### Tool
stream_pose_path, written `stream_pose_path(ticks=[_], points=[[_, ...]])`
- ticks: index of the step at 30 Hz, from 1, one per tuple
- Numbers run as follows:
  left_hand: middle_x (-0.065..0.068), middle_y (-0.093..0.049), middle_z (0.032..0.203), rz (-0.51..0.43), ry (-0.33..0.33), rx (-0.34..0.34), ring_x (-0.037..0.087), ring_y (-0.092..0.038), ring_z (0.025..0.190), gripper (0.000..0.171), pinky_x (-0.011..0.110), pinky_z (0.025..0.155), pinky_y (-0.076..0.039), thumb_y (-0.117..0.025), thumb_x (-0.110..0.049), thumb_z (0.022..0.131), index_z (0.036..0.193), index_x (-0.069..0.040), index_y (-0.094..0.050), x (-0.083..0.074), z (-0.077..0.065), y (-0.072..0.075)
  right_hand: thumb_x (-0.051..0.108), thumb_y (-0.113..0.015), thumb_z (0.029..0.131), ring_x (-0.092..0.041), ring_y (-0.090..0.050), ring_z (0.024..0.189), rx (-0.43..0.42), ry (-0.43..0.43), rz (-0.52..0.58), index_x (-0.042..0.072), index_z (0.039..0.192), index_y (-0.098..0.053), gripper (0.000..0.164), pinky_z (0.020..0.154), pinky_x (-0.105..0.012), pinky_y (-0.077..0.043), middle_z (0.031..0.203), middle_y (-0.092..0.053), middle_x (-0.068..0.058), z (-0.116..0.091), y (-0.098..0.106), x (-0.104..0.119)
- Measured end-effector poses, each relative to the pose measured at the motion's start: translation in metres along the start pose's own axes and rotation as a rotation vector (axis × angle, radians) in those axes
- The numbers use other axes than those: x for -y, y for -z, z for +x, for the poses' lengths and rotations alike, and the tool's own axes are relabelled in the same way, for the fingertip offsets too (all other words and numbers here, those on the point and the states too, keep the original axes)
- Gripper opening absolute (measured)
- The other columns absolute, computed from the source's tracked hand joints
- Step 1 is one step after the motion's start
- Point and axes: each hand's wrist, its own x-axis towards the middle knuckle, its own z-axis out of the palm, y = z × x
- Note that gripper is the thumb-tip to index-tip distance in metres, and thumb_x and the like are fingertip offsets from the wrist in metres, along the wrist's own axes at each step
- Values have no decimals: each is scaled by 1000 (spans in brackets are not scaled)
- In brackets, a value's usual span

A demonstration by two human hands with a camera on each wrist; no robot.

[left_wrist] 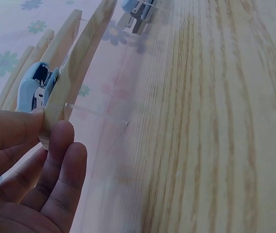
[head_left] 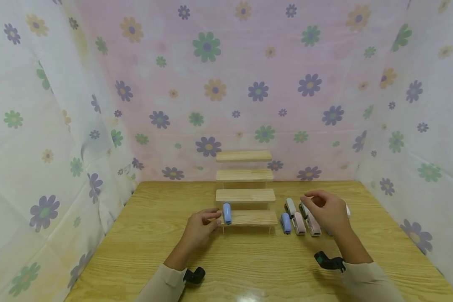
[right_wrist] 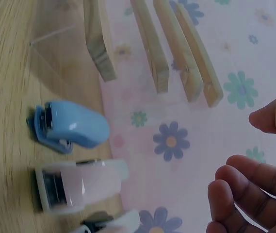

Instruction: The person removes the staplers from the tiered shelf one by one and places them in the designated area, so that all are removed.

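A blue mini stapler [head_left: 227, 213] stands on the left end of the lowest wooden step [head_left: 254, 217] of a four-step display stand. My left hand [head_left: 197, 228] is at that end, fingertips right beside the stapler and the board's edge, fingers relaxed. In the left wrist view, the thumb [left_wrist: 19, 127] overlaps the board's end just below the stapler. My right hand [head_left: 327, 211] hovers over a group of small staplers right of the stand, its fingers loosely bent and holding nothing. Among them are a blue stapler [right_wrist: 77, 124], a pink stapler [right_wrist: 87, 187] and a white stapler [head_left: 290, 207]; the hand hides some.
The upper wooden steps [head_left: 245, 195] rise toward the back on clear side supports. Flower-patterned cloth [head_left: 234, 67] encloses the wood-grain table [head_left: 162, 209] at the back and both sides. A dark wrist camera [head_left: 329, 261] sits at each sleeve cuff.
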Motion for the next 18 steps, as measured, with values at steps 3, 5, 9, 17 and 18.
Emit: stream_pose_path(ticks=[3, 5, 9, 17, 18], points=[[13, -59, 148, -9, 2, 3, 15, -75, 92, 27, 23, 74, -63, -71, -11, 99, 126, -5, -75, 1, 0, 0, 46, -69, 99, -17, -67, 81, 29, 16, 25, 16, 117, -76, 36, 67, -30, -56, 90, -75, -2, 1, -9, 8], [13, -59, 148, -13, 1, 5, 16, -75, 93, 27, 23, 75, -63, -71, -11, 100, 126, -5, -75, 1, 0, 0, 45, -69, 99, -17, -67, 81, 47, 20, 38, 17, 118, -76, 35, 66, -30, -57, 91, -74, -1, 2, -14, 13], [15, -59, 148, -17, -7, 13, 18, -75, 93, 27, 24, 75, -64, -71, -12, 100, 125, -5, -75, 3, 0, 0, 44, -70, 99, -16, -68, 82, 72, 29, 74, 17, 120, -75, 35, 68, -29, -57, 92, -74, -1, 3, -24, 22], [18, -58, 147, -9, -25, 8, 23, -76, 91, 26, 26, 73, -64, -70, -10, 100, 125, -3, -75, 3, 1, 0, 44, -73, 96, -15, -68, 76, 133, 51, 168, 17, 120, -75, 36, 60, -28, -57, 92, -72, 0, 5, -43, 42], [19, -58, 147, -10, -30, 5, 24, -76, 91, 26, 27, 73, -64, -70, -10, 100, 124, -2, -75, 3, 0, 0, 44, -74, 96, -15, -68, 77, 145, 53, 179, 16, 121, -75, 37, 61, -28, -57, 93, -71, -1, 5, -45, 45]])
